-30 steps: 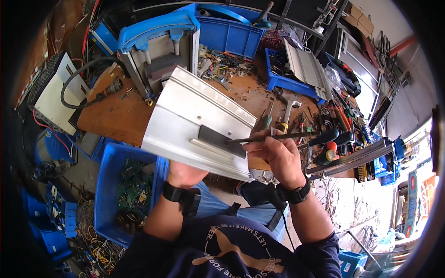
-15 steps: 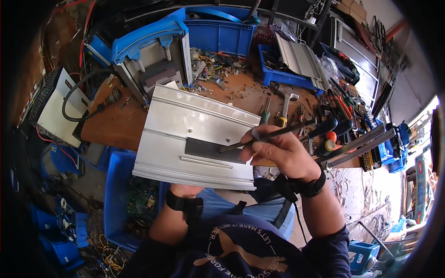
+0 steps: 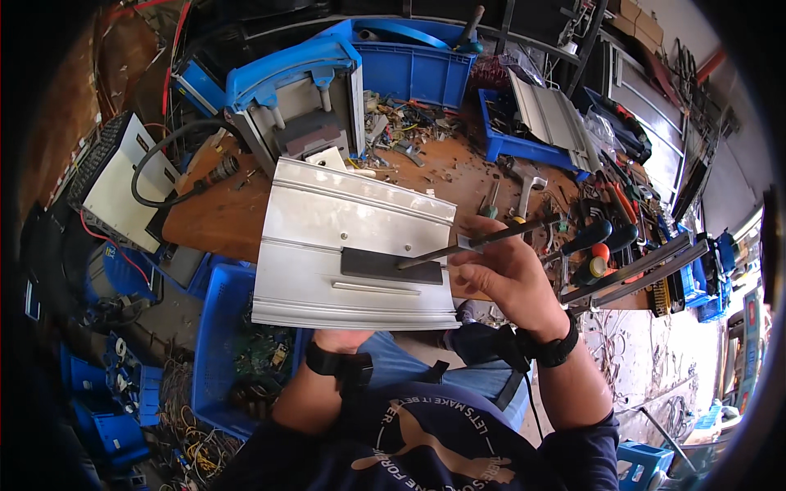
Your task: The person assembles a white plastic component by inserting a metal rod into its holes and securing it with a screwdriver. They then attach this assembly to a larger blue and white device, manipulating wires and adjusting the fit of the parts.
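At my left, one blue bin point(image 3: 211, 327) holds many green circuit boards point(image 3: 258, 352), and beside it my left hand point(image 3: 342, 340) is under one silver panel point(image 3: 356, 217) above my lap, its fingers hidden so I cannot tell their state. The panel is shiny and ridged, with two small screws point(image 3: 344, 236) and one dark flat strip point(image 3: 389, 264), which the tip of one dark rod point(image 3: 516, 230) meets. My right hand point(image 3: 509, 278) has its fingers closed around this rod, and behind, one blue tray point(image 3: 532, 159) contains dark pieces under a ridged metal sheet point(image 3: 548, 119).

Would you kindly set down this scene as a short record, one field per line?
left hand: mostly hidden beneath the silver panel
right hand: holding a long dark rod
rod end: at the dark strip on the panel, contact unclear
bench: brown, with a hammer and scattered scraps
left side: blue crate holding green circuit boards
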`<state>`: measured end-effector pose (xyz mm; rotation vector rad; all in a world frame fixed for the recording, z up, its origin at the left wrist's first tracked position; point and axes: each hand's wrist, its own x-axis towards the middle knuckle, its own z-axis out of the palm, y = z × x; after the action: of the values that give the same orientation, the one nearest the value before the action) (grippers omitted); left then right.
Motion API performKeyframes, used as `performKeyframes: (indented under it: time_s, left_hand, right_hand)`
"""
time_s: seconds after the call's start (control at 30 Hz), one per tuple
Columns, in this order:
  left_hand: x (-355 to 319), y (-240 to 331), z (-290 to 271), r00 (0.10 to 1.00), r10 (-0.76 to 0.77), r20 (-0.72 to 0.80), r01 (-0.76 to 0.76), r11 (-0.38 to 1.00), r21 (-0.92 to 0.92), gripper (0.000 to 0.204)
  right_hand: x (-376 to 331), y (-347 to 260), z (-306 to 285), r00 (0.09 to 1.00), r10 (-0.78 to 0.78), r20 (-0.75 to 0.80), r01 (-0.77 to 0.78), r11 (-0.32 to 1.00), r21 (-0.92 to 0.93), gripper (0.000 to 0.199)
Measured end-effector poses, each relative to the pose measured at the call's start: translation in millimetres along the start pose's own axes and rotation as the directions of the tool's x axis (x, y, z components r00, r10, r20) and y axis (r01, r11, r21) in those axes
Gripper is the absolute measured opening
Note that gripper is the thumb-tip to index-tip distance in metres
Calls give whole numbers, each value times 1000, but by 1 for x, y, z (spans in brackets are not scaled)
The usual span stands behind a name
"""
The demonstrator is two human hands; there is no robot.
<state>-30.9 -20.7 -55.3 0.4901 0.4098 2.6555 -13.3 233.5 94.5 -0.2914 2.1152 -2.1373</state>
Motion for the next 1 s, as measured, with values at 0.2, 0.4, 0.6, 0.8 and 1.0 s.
performKeyframes:
  time_s: [0.2, 0.4, 0.6, 0.8, 1.0]
  left_hand:
    - [-6, 23, -1, 994, 65, 88, -71, 995, 70, 58]
    - [-43, 66, -8, 985, 170, -15, -161, 953, 257, 61]
    - [-91, 64, -65, 986, 38, -163, -7, 982, 186, 60]
    - [-102, 40, -50, 976, -20, -216, 46, 992, 115, 59]
    - [-102, 25, -39, 973, -66, -220, 87, 992, 88, 59]
  right_hand:
    - [-42, 21, -12, 994, 49, 100, -7, 925, -381, 40]
    - [-94, 60, -37, 966, 169, 195, -35, 834, -551, 38]
    - [-124, 79, -46, 965, 259, 34, -200, 816, -542, 39]
    - [-117, 81, -40, 973, 227, 35, -166, 801, -575, 38]
    - [-110, 79, -27, 967, 244, 67, -185, 863, -471, 37]
